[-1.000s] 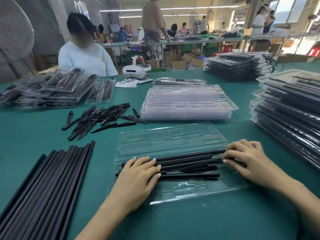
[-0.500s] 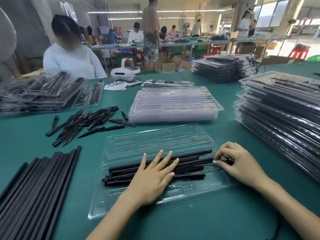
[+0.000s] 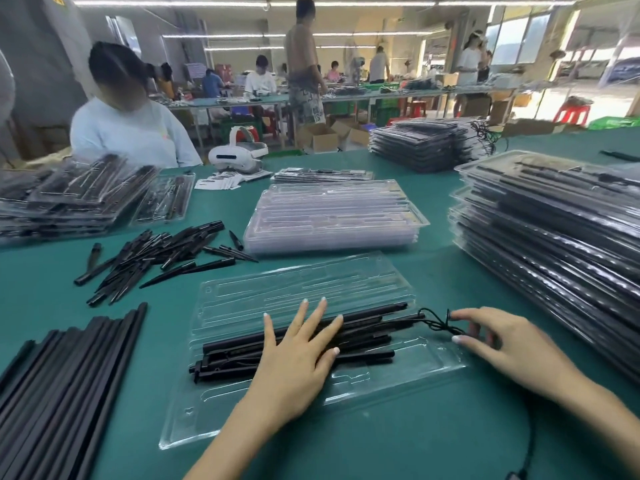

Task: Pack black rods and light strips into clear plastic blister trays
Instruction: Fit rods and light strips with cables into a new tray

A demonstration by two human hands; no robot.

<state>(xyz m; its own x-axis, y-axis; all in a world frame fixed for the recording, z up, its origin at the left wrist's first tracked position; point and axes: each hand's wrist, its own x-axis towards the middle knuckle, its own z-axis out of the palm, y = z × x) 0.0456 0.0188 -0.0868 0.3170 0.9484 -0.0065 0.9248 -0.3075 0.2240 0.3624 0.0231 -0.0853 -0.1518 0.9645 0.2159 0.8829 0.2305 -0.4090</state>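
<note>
Surface: green table (image 3: 346, 445) in a busy workshop; other workers sit and stand behind
Work tray: clear blister tray (image 3: 242, 403) opened flat in front of the person; far half bare, near half loaded
Contents: bundle of black rods and strips (image 3: 363, 344) lying across the near half; long axis left to right, tilted slightly away at the right end; not yet settled neatly into the moulded channels, as far as can be judged
Left hand: left hand (image 3: 298, 358) flat on the middle of the bundle, fingers straight and spread, pressing down
Right hand: right hand (image 3: 498, 344) just beyond the bundle's right end, fingers loosely bent; fingertips at the thin black cord (image 3: 436, 322) that trails off that end; whether it pinches the cord cannot be told
Key relation: cord lies right of the rods, so the right hand is nearer for tucking it in
Supplies: long black bars (image 3: 59, 393) at near left; short black spikes (image 3: 156, 258) beyond; empty trays (image 3: 329, 216) stacked behind; filled trays (image 3: 554, 237) piled right
</note>
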